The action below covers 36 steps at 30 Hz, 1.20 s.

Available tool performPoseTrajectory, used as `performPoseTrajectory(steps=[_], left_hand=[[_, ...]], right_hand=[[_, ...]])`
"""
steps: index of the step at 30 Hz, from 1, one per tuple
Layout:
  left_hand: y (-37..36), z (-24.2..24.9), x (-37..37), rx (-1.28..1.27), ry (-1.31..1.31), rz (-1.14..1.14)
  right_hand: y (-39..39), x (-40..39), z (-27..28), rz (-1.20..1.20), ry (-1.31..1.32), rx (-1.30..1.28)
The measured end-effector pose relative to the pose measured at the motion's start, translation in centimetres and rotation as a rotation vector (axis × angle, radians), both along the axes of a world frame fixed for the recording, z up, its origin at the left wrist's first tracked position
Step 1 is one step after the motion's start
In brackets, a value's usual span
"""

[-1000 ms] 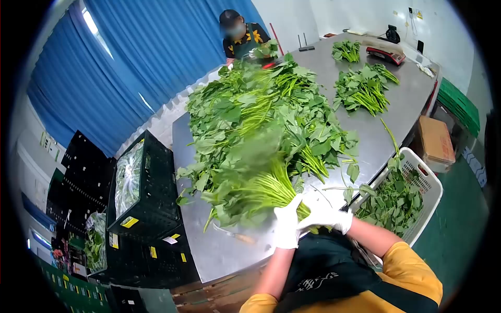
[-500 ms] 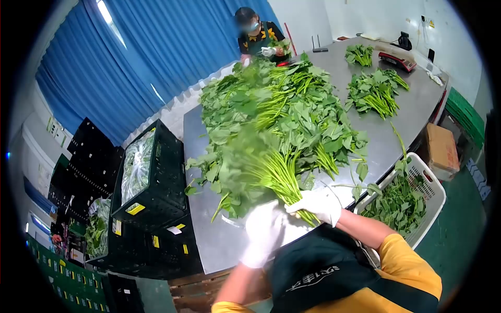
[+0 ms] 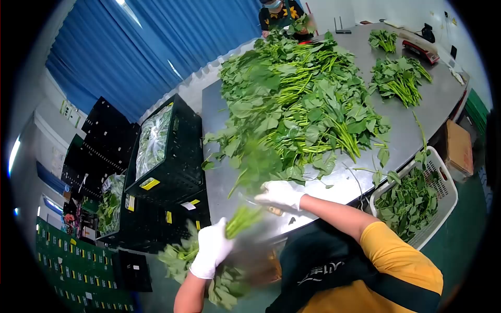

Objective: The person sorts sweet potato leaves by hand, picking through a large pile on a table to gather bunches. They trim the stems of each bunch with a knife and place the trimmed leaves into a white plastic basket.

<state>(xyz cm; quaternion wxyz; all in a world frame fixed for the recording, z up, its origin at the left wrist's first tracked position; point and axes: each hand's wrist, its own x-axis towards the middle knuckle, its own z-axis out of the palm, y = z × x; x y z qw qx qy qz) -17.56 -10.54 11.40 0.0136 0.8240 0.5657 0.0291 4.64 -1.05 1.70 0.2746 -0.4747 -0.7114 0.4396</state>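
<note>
My left hand [image 3: 213, 246], in a white glove, is closed around a bunch of leafy green stems [image 3: 243, 221] off the table's near left edge. The cut ends point up and right, and the leaves hang below and behind the hand. My right hand [image 3: 282, 194], also gloved, is low over the near part of the metal table [image 3: 443, 99], its fingers stretched to the left. A small tan object [image 3: 275, 211] shows just under it. The large heap of greens [image 3: 313, 112] lies right beyond this hand, with blurred leaves at its near side.
Dark green crates [image 3: 182, 148], one holding bagged greens, are stacked at the table's left. At the right stands a white basket [image 3: 448, 192] of loose greens beside a cardboard box [image 3: 459, 148]. Smaller bunches [image 3: 401, 81] and a red scale [image 3: 420, 52] are farther back. A person [image 3: 282, 15] stands opposite.
My left hand has moved down and left, and now holds the bunch that was in my right hand, turned leaves downward. My right hand has let go and shifted left. The view has tilted down.
</note>
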Motion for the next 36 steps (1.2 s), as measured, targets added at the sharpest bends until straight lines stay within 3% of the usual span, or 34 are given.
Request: performPoseTrajectory(steps=[1, 3, 6, 7, 9, 11, 13, 15, 16, 17, 21, 23, 27, 28, 31, 32, 33, 34, 35, 36], left_hand=[[-0.5, 0.6, -0.5, -0.086, -0.095, 0.118], [0.0, -2.2, -2.8, -0.565, -0.888, 0.331], [0.0, -1.1, 0.2, -0.813, -1.308, 0.519], [0.3, -1.6, 0.9, -0.793, -1.327, 0.525], [1.2, -2.1, 2.8, -0.81, -1.394, 0.498], [2.5, -3.4, 4.7, -0.855, -1.406, 0.462], [3.6, -5.1, 7.5, -0.919, -1.423, 0.412], [4.9, -7.0, 11.9, -1.073, -1.412, 0.291], [6.2, -11.2, 13.6, -1.224, -1.517, 0.171], [6.4, -12.4, 16.5, -1.278, -1.5, 0.133], [5.4, -14.2, 28.7, -0.892, -1.044, -0.247], [3.6, -14.3, 32.9, -0.805, -0.853, -0.319], [-0.2, -12.8, 37.6, -0.626, -0.504, -0.551], [0.1, -19.1, 39.4, -0.637, -0.626, -0.593], [-0.9, -21.2, 40.9, -0.596, -0.614, -0.634], [-2.0, -18.5, 40.2, -0.474, -0.519, -0.643], [-2.2, -17.8, 40.1, -0.606, -0.419, -0.598], [-2.6, -16.6, 39.1, -0.594, -0.542, -0.621], [-2.5, -15.6, 38.2, -0.571, -0.665, -0.648], [-1.4, -16.8, 37.6, -0.633, -0.832, -0.663]], right_hand=[[0.6, -1.4, -3.2, -0.027, -0.082, 0.123], [0.4, -3.8, -8.2, -0.088, -0.357, 0.388], [1.0, -4.7, -11.9, -0.082, -0.279, 0.397], [0.4, -3.9, -10.8, -0.08, -0.274, 0.399], [-1.7, -0.4, -6.7, -0.144, 0.033, 0.156], [-0.1, 3.6, -14.2, -0.148, 0.377, 0.173], [-4.0, 9.0, -8.8, -0.423, 1.016, -0.417], [-8.2, 15.0, -5.6, -0.557, 0.789, -0.289], [-10.2, 17.0, -5.0, -0.634, 0.469, -0.123], [-12.0, 18.1, -5.0, -0.759, 0.267, 0.154], [-18.2, 22.2, -2.8, -0.982, -0.266, 0.294], [-20.2, 24.2, -3.6, -1.036, -0.366, 0.451], [-23.1, 27.1, -4.1, -1.079, -0.431, 0.315], [-23.5, 27.3, -3.7, -1.111, -0.328, 0.242], [-24.5, 28.8, -5.9, -1.123, -0.245, 0.121], [-25.2, 29.4, -7.6, -1.111, -0.14, 0.084], [-26.4, 30.6, -10.1, -1.038, -0.011, -0.102], [-28.5, 31.3, -12.7, -1.087, -0.15, -0.085], [-32.4, 33.4, -19.2, -1.238, -0.17, -0.344], [-37.6, 35.3, -22.6, -1.198, -0.27, -0.584]])
